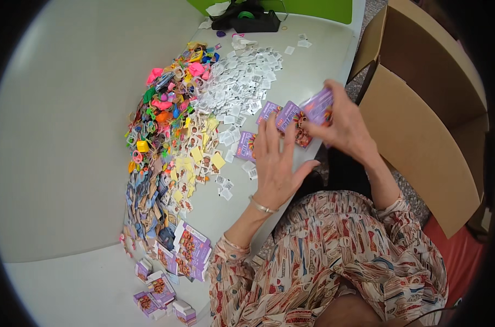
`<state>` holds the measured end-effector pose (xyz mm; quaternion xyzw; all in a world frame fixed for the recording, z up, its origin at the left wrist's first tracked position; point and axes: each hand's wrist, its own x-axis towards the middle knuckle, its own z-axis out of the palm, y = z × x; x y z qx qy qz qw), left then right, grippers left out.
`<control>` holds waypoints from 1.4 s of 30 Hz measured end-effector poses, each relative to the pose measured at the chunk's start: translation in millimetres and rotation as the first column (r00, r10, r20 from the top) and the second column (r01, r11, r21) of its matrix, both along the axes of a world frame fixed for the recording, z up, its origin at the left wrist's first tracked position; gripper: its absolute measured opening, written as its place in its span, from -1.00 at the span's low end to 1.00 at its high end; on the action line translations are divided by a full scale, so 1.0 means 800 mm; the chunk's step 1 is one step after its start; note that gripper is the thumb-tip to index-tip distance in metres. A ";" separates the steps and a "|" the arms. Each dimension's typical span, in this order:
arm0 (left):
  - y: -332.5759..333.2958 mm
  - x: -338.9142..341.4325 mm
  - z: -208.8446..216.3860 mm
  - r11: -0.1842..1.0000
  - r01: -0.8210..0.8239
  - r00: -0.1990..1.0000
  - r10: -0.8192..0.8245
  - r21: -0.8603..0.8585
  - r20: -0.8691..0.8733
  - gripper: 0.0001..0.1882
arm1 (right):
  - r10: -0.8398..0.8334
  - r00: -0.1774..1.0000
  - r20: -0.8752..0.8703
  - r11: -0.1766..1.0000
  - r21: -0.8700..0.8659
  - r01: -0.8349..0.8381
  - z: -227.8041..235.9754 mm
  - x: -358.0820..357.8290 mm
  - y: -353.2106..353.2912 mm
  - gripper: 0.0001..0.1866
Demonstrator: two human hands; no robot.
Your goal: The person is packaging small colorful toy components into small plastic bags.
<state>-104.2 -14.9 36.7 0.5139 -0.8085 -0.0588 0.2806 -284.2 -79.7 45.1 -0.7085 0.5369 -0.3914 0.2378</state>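
Note:
My right hand (pixel 350 126) grips a small purple printed box (pixel 317 107) between thumb and fingers at the table's right edge. Beside it, my left hand (pixel 277 169) stretches its fingers out over more purple boxes on the tabletop. One of these, a purple box (pixel 298 126), lies partly between the two hands. Under the left fingers sits another purple box (pixel 246 146), and a third purple box (pixel 266 110) shows just beyond the fingertips. Parts of these boxes are hidden by my fingers.
Small white printed slips (pixel 242 82) make a pile, with colourful plastic trinkets (pixel 168 109), yellow cards (pixel 195 158) and brown-blue pieces (pixel 144 204) alongside. Flat purple cartons (pixel 193 248) and small boxes (pixel 161 289) lie near left. A tape dispenser (pixel 256 23) stands far off; a cardboard box (pixel 421 147) is at right.

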 end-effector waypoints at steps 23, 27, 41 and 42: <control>-0.043 0.131 -0.024 0.962 -0.167 0.982 0.182 0.217 -0.053 0.12 | 0.298 0.875 -0.381 0.954 0.123 -0.272 -0.029 0.106 -0.050 -0.09; -0.010 0.137 -0.047 0.966 -0.181 0.983 0.178 0.184 0.034 0.20 | 0.280 0.844 -0.458 0.958 0.074 -0.277 -0.043 0.127 -0.057 -0.08; 0.021 0.080 -0.034 0.947 -0.321 0.945 0.318 0.019 0.077 0.08 | 0.161 0.920 -0.357 0.842 -0.436 -0.316 -0.016 0.130 -0.046 -0.03; 0.029 0.078 -0.027 0.943 -0.331 0.941 0.329 0.019 0.078 0.08 | 0.171 0.919 -0.355 0.839 -0.437 -0.325 -0.016 0.126 -0.024 -0.03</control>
